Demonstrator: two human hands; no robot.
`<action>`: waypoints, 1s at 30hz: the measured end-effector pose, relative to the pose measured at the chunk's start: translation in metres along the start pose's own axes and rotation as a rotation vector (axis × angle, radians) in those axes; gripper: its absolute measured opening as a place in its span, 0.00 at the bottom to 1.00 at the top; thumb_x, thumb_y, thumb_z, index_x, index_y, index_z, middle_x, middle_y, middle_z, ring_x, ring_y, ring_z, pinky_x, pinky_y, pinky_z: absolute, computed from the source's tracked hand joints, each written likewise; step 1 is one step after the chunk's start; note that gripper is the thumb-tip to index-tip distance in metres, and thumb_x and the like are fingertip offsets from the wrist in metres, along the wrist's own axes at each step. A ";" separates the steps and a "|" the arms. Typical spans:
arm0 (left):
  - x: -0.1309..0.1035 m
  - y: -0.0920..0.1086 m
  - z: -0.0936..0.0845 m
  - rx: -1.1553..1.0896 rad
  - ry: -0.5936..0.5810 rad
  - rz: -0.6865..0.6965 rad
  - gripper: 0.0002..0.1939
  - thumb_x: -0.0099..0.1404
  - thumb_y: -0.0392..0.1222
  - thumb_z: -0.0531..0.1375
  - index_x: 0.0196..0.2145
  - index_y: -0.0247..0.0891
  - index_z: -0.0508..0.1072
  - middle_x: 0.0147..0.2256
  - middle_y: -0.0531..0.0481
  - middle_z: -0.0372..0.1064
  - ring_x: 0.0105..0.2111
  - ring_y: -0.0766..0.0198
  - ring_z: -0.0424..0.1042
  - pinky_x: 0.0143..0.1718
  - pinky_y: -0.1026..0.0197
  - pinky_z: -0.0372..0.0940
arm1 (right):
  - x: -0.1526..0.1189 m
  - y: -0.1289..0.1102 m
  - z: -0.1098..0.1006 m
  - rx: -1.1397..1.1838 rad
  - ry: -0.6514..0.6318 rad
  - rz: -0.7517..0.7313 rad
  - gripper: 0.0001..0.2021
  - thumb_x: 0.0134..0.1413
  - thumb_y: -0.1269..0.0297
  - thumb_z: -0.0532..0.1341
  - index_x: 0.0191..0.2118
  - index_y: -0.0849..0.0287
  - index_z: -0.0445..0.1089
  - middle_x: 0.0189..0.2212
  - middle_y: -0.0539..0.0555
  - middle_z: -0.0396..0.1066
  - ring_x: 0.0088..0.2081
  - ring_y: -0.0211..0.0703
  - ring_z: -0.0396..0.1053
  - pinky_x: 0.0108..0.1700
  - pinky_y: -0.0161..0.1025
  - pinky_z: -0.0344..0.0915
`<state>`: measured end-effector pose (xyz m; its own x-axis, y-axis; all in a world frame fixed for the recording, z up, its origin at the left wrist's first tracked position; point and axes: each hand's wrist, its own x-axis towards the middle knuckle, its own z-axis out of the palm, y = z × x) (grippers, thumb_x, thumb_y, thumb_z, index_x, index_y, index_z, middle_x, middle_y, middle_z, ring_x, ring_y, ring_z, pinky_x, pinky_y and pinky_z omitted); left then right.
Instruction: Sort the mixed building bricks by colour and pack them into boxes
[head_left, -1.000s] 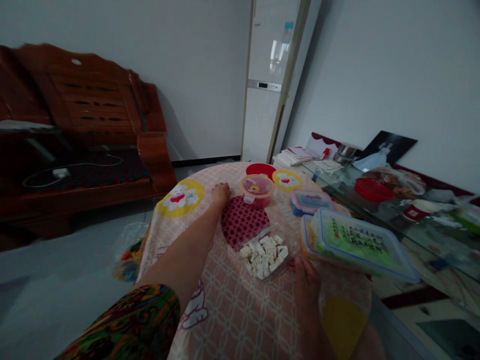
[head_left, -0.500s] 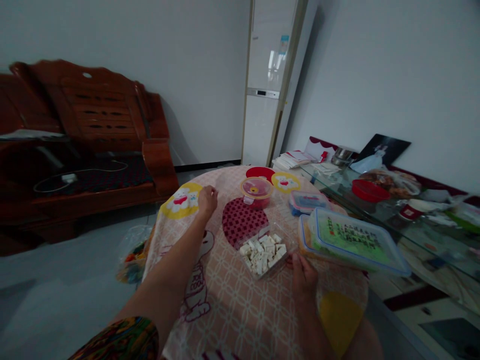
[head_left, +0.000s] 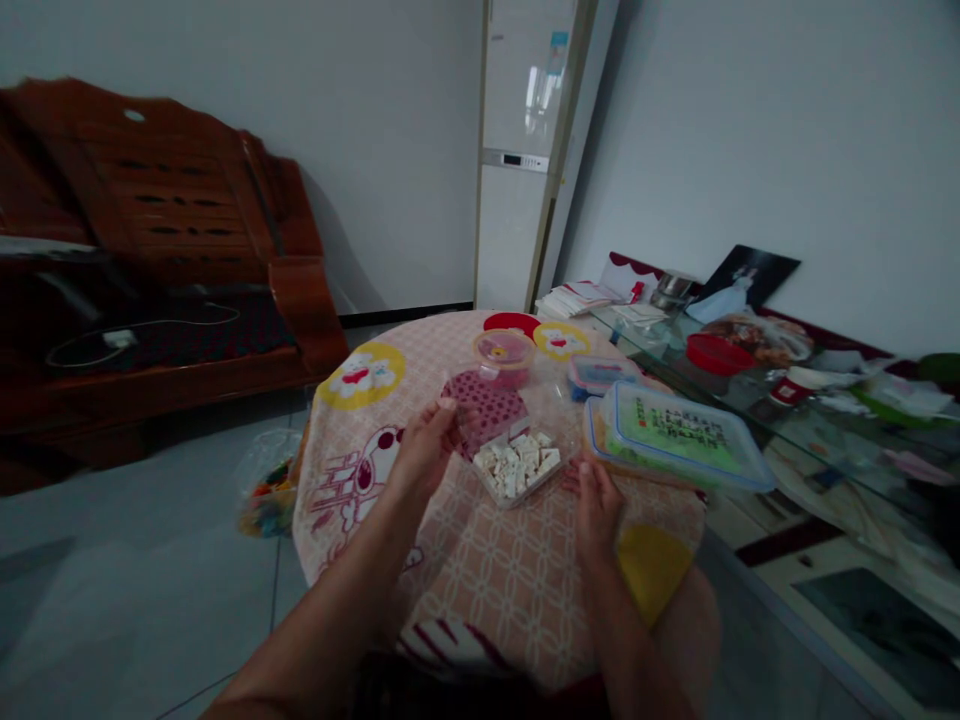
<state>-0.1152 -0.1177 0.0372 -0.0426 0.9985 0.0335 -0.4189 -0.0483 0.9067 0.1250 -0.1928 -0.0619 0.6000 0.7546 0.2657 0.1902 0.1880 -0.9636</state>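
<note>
A clear plastic box [head_left: 517, 468] filled with small white block-like pieces lies on the cloth-covered round table [head_left: 480, 570]. Its transparent lid or flap seems to extend behind it, though its outline is faint. My left hand [head_left: 429, 442] is at the box's left side, fingers loosely bent and apart; whether they touch the plastic I cannot tell. Close by the right corner is my right hand [head_left: 598, 500], thumb and fingers apart, fingertips at or very near the edge. No object shows in either hand.
Behind the box stands a round pink container with a yellow rim [head_left: 504, 357]. Lidded boxes, one blue-filled [head_left: 600, 375] and one with a green label [head_left: 675, 435], are to the right. A cluttered glass-topped cabinet [head_left: 757, 410] runs alongside. A bag [head_left: 270, 485] hangs at the table's left.
My left hand has come from the table's far left back to the box's left side, its fingers loosening. My right hand stays by the right corner. The view has shifted slightly.
</note>
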 end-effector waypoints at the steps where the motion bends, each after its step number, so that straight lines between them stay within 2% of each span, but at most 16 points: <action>1: -0.011 -0.011 0.006 0.013 -0.031 -0.050 0.18 0.55 0.55 0.68 0.30 0.39 0.68 0.32 0.44 0.78 0.35 0.56 0.80 0.38 0.54 0.77 | 0.000 -0.002 0.000 0.033 0.003 0.016 0.33 0.60 0.39 0.57 0.54 0.65 0.75 0.45 0.68 0.79 0.38 0.54 0.78 0.36 0.46 0.75; 4: -0.033 -0.035 0.016 0.043 -0.045 -0.077 0.23 0.52 0.59 0.69 0.30 0.39 0.68 0.33 0.45 0.78 0.35 0.58 0.80 0.39 0.54 0.77 | -0.002 -0.008 0.000 0.114 -0.023 0.055 0.37 0.60 0.39 0.56 0.63 0.66 0.70 0.51 0.70 0.77 0.44 0.56 0.78 0.41 0.49 0.75; 6: -0.040 -0.040 0.016 0.096 -0.015 -0.049 0.23 0.52 0.61 0.68 0.30 0.40 0.68 0.33 0.46 0.78 0.35 0.59 0.80 0.40 0.56 0.76 | -0.002 -0.009 0.001 0.117 -0.053 0.033 0.38 0.61 0.40 0.56 0.66 0.65 0.66 0.55 0.70 0.75 0.48 0.57 0.77 0.43 0.50 0.76; 10: -0.047 -0.033 0.010 0.199 -0.034 -0.081 0.22 0.52 0.61 0.68 0.29 0.39 0.71 0.29 0.47 0.77 0.29 0.61 0.78 0.33 0.59 0.75 | -0.002 -0.006 0.002 0.058 -0.102 -0.032 0.36 0.63 0.42 0.57 0.68 0.62 0.63 0.60 0.68 0.71 0.55 0.58 0.74 0.46 0.49 0.76; 13: -0.054 -0.026 0.003 0.276 -0.077 -0.131 0.20 0.54 0.59 0.68 0.26 0.39 0.72 0.24 0.47 0.74 0.21 0.63 0.74 0.24 0.61 0.72 | -0.001 -0.001 0.002 -0.004 -0.135 -0.080 0.35 0.64 0.43 0.56 0.69 0.61 0.63 0.62 0.66 0.69 0.60 0.57 0.71 0.53 0.51 0.73; 17: -0.060 -0.024 -0.008 0.410 -0.056 -0.053 0.20 0.56 0.59 0.66 0.24 0.38 0.71 0.21 0.48 0.72 0.18 0.64 0.72 0.20 0.63 0.68 | 0.004 -0.001 0.001 -0.078 -0.155 -0.141 0.34 0.64 0.44 0.57 0.68 0.60 0.64 0.66 0.65 0.65 0.64 0.56 0.66 0.63 0.55 0.65; 19: -0.061 -0.025 -0.014 0.445 0.010 0.017 0.19 0.56 0.57 0.67 0.31 0.39 0.73 0.23 0.51 0.72 0.19 0.63 0.73 0.20 0.63 0.69 | 0.007 -0.003 0.002 -0.075 -0.145 -0.137 0.34 0.64 0.44 0.57 0.68 0.60 0.64 0.66 0.65 0.66 0.64 0.57 0.67 0.64 0.56 0.64; 22: -0.060 -0.028 -0.018 0.447 0.058 0.061 0.25 0.53 0.55 0.69 0.44 0.40 0.73 0.28 0.52 0.72 0.23 0.61 0.76 0.21 0.61 0.72 | 0.010 -0.010 0.005 -0.066 -0.132 -0.112 0.35 0.63 0.43 0.57 0.68 0.61 0.64 0.65 0.66 0.66 0.65 0.57 0.66 0.65 0.56 0.62; 26: -0.050 -0.035 -0.018 0.410 0.022 0.073 0.26 0.53 0.52 0.69 0.47 0.39 0.76 0.35 0.49 0.72 0.28 0.61 0.77 0.27 0.58 0.77 | 0.008 -0.017 0.005 -0.085 -0.131 -0.096 0.33 0.63 0.42 0.57 0.64 0.61 0.68 0.64 0.64 0.68 0.63 0.55 0.66 0.64 0.52 0.62; 28: -0.039 -0.037 -0.018 0.415 0.029 0.118 0.25 0.53 0.51 0.69 0.47 0.38 0.77 0.35 0.49 0.72 0.29 0.63 0.76 0.28 0.58 0.77 | 0.004 -0.019 0.002 -0.062 -0.084 -0.073 0.30 0.62 0.43 0.58 0.58 0.61 0.73 0.57 0.63 0.74 0.56 0.53 0.72 0.57 0.49 0.67; 30: -0.025 -0.037 -0.019 0.439 0.034 0.156 0.23 0.54 0.51 0.68 0.45 0.37 0.79 0.33 0.49 0.73 0.27 0.64 0.74 0.27 0.61 0.74 | 0.000 -0.017 -0.001 -0.051 -0.034 -0.062 0.26 0.61 0.42 0.59 0.47 0.61 0.77 0.43 0.59 0.79 0.44 0.50 0.74 0.48 0.45 0.70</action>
<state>-0.1156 -0.1416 -0.0049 -0.1074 0.9785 0.1760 0.0183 -0.1751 0.9844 0.1227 -0.1968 -0.0456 0.5597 0.7633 0.3226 0.2656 0.2034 -0.9424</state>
